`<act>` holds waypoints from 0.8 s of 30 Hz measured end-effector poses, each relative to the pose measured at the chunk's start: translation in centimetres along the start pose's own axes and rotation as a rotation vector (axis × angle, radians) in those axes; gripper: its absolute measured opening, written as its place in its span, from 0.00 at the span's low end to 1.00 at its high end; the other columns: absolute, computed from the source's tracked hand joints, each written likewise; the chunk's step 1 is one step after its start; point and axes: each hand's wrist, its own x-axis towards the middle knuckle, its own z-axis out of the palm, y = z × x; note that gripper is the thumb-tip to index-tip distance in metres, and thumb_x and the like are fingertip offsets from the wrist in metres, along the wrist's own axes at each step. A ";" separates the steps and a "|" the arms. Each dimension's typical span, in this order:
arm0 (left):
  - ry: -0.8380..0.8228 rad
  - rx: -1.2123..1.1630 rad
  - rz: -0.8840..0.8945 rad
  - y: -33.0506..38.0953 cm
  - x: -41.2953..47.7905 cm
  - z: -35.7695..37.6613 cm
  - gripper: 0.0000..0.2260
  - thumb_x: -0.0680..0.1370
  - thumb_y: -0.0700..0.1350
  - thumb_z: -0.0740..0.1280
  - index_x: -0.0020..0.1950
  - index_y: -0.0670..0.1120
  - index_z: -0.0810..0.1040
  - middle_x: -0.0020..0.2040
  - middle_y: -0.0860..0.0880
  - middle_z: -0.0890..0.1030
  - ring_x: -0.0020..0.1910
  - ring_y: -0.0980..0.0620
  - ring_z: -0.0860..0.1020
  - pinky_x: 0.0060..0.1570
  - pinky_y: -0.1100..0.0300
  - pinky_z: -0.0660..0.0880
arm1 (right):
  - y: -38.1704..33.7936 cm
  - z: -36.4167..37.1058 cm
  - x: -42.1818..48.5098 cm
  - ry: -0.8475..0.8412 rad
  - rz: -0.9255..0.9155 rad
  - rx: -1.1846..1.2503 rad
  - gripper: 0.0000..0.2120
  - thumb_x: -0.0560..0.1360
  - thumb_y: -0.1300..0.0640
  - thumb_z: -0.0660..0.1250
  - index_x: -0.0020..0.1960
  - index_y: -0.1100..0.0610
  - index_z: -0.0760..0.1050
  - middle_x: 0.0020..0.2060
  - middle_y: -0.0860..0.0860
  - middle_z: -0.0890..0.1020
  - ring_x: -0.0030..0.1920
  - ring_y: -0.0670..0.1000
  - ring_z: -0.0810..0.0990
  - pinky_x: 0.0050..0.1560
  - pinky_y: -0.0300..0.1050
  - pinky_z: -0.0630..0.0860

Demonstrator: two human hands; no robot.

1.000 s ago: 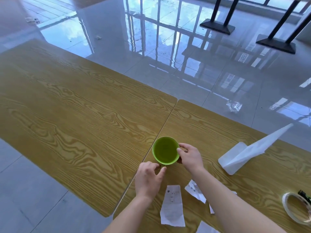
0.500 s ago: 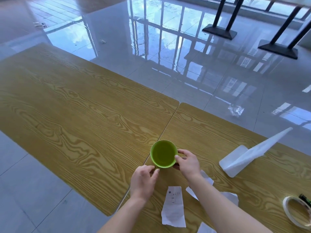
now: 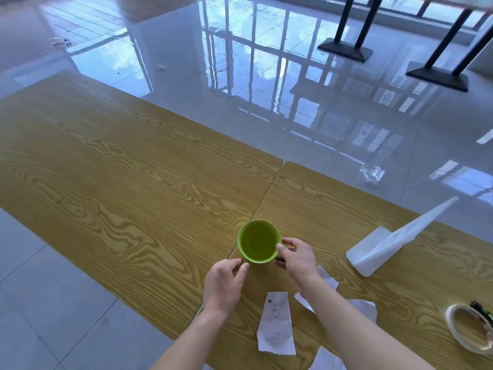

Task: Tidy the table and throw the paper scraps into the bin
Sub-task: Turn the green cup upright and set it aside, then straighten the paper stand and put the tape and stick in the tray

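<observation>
A green cup (image 3: 258,241) stands upright over the seam between two wooden tables (image 3: 112,166). My right hand (image 3: 298,256) grips its right side, thumb on the rim. My left hand (image 3: 223,283) is at the cup's near left side, fingertips curled and touching or almost touching its wall. A printed paper scrap (image 3: 276,325) lies flat just behind my hands. More torn white scraps (image 3: 364,307) lie partly hidden under my right forearm, and another scrap (image 3: 326,360) shows at the bottom edge. No bin is in view.
A white plastic dustpan-like piece (image 3: 384,243) lies on the right table. A roll of tape (image 3: 469,331) sits at the right edge. A crumpled clear wrapper (image 3: 372,172) lies on the glossy tiled floor beyond. Black table bases (image 3: 345,50) stand at the far right.
The view has tilted slightly, so cup and hands sit lower in frame. My hands keep the same positions on the cup, which stays over the seam.
</observation>
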 end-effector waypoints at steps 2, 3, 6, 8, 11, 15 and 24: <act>0.022 -0.018 -0.022 -0.2 -0.1 -0.6 0.11 0.77 0.51 0.69 0.54 0.48 0.84 0.43 0.55 0.82 0.45 0.56 0.78 0.44 0.60 0.75 | -0.1 -0.2 -0.3 0.010 -0.017 -0.018 0.16 0.78 0.56 0.68 0.65 0.56 0.74 0.50 0.53 0.82 0.47 0.52 0.84 0.51 0.52 0.83; 0.033 -0.019 -0.033 -0.4 -0.2 -0.9 0.09 0.77 0.50 0.69 0.53 0.48 0.84 0.43 0.56 0.82 0.44 0.57 0.78 0.44 0.61 0.75 | -0.1 -0.4 -0.5 0.015 -0.028 -0.031 0.16 0.78 0.56 0.68 0.64 0.56 0.75 0.49 0.52 0.82 0.46 0.51 0.84 0.52 0.53 0.83; 0.034 -0.004 -0.057 -0.8 -0.7 -1.5 0.08 0.77 0.48 0.69 0.53 0.48 0.85 0.42 0.58 0.81 0.43 0.59 0.78 0.42 0.67 0.72 | 0.1 -1.4 -1.1 0.036 -0.039 0.000 0.14 0.77 0.56 0.68 0.62 0.55 0.76 0.48 0.51 0.82 0.46 0.50 0.84 0.51 0.52 0.83; -0.001 0.006 -0.048 -0.8 -1.1 -1.6 0.09 0.76 0.49 0.70 0.53 0.48 0.84 0.42 0.58 0.81 0.42 0.60 0.77 0.41 0.70 0.70 | 0.4 -2.2 -1.5 0.057 -0.040 0.002 0.12 0.77 0.56 0.68 0.60 0.54 0.76 0.47 0.51 0.83 0.44 0.50 0.84 0.50 0.51 0.83; -0.049 -0.003 -0.035 -0.1 -1.1 -1.5 0.10 0.76 0.49 0.71 0.55 0.48 0.84 0.41 0.57 0.80 0.41 0.61 0.77 0.40 0.69 0.70 | 1.0 -3.4 -2.2 0.073 -0.028 -0.002 0.10 0.77 0.57 0.68 0.58 0.54 0.77 0.46 0.52 0.83 0.43 0.50 0.85 0.49 0.50 0.83; -0.020 -0.001 -0.027 0.8 -1.2 -1.4 0.09 0.75 0.47 0.72 0.55 0.48 0.83 0.41 0.58 0.79 0.41 0.60 0.77 0.40 0.66 0.72 | 1.8 -5.1 -3.5 0.096 -0.026 -0.022 0.07 0.76 0.57 0.68 0.55 0.53 0.78 0.45 0.52 0.84 0.42 0.49 0.85 0.48 0.50 0.84; -0.131 0.066 0.374 6.7 -2.1 0.3 0.11 0.73 0.39 0.73 0.55 0.45 0.83 0.47 0.53 0.81 0.46 0.55 0.79 0.44 0.58 0.78 | 4.0 -12.6 -6.5 0.292 -0.012 -0.077 0.09 0.76 0.57 0.69 0.56 0.54 0.78 0.40 0.51 0.84 0.36 0.49 0.82 0.48 0.55 0.82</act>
